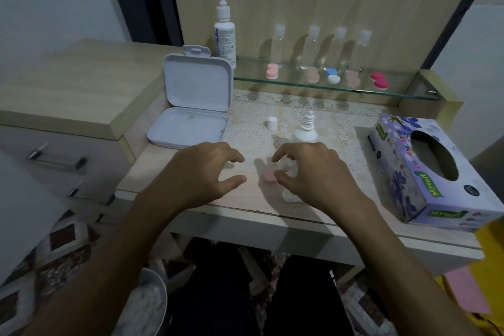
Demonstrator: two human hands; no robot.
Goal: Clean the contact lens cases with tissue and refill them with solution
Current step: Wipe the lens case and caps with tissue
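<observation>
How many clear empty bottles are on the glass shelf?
4, upright in a row at the back of the glass shelf: one far left, then three closer together. None looks hidden.

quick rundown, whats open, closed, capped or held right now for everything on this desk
white plastic box: lid open, upright
small solution bottle: uncapped, standing
white cap: off, standing apart on the mat
large solution bottle: capped, upright
tissue box: slot open, no tissue sticking out
pink lens case cap: on the desk
left hand: open, holding nothing
right hand: grip unclear
</observation>
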